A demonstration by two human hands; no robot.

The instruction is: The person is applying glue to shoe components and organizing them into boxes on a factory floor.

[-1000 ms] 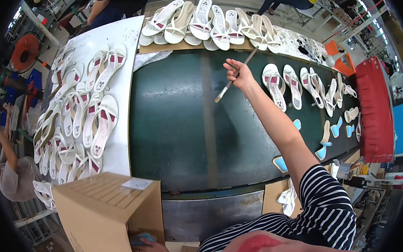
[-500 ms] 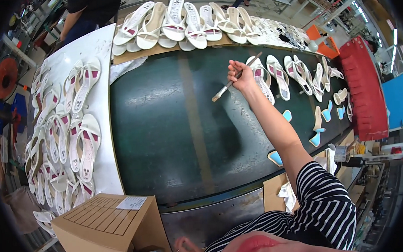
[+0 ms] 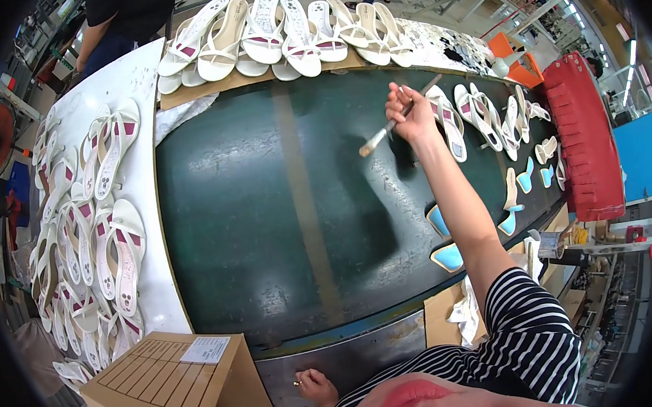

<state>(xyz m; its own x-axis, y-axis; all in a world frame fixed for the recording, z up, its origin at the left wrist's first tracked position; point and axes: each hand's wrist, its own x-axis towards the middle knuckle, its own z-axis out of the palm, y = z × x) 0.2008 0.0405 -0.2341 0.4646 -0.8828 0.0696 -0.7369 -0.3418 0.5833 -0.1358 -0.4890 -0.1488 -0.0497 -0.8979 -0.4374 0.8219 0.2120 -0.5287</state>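
My right hand (image 3: 412,115) reaches over the dark green work surface, its fingers closed round the handle of a flat paintbrush (image 3: 380,137). The bristles point down to the left, just above the surface. Beside that hand, on its right, lies a white strappy sandal (image 3: 449,125), with a pair of white sandals (image 3: 479,116) farther right. Light blue and tan shoe parts (image 3: 446,256) lie near my forearm. Low in the view my left hand (image 3: 317,387) is loosely curled near the metal front panel (image 3: 350,359), a ring on one finger. Nothing shows in it.
White sandals (image 3: 123,246) crowd the white table at left, and more sandals (image 3: 263,32) line the far ledge. An open cardboard box (image 3: 161,381) stands front left. At right are a red padded panel (image 3: 583,139) and an orange bin (image 3: 517,59). A person (image 3: 117,22) is beyond, far left.
My right hand and brush have moved slightly right. My left hand has risen and its fingers have curled. The sandal formerly just right of the brush hand no longer shows there.
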